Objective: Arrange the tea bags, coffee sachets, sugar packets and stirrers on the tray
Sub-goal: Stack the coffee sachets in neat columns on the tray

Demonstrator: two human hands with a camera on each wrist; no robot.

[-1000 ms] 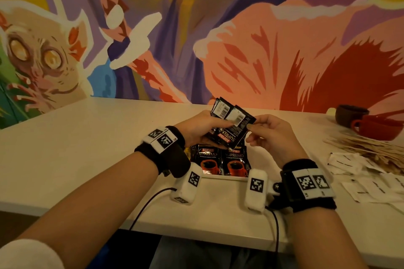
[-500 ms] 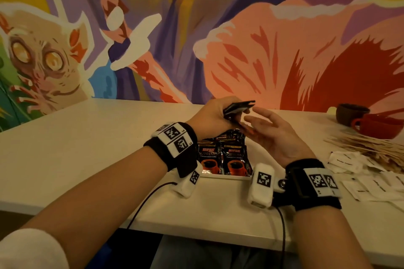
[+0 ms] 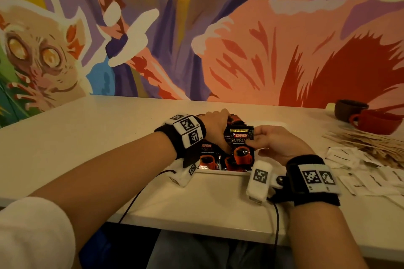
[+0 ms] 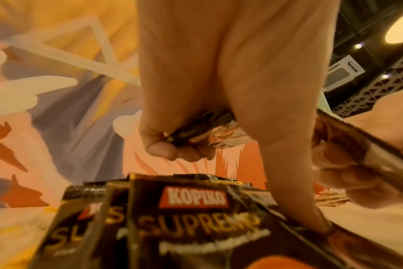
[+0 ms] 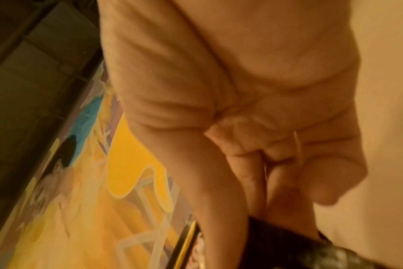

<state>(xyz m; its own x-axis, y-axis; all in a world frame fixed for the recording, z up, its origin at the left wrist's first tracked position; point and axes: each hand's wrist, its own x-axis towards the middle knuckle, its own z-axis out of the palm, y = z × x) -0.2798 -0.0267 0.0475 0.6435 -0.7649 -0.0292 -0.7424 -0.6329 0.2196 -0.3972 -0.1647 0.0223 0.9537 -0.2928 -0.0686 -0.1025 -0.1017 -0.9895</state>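
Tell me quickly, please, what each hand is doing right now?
Left hand: fingers curled round a small stack of black Kopiko coffee sachets.
Right hand: pinching one upright black Kopiko Supremo coffee sachet.

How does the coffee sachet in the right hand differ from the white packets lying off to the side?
The coffee sachet is black with a red cup; the white packets are pale and plain. The sachet is pinched by the right hand over the tray; the packets lie loose on the table. Both are flat.

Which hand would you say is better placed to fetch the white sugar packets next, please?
Probably the right hand: the white paper sugar packets lie on its side, and it pinches one black Kopiko coffee sachet. The left hand grips several.
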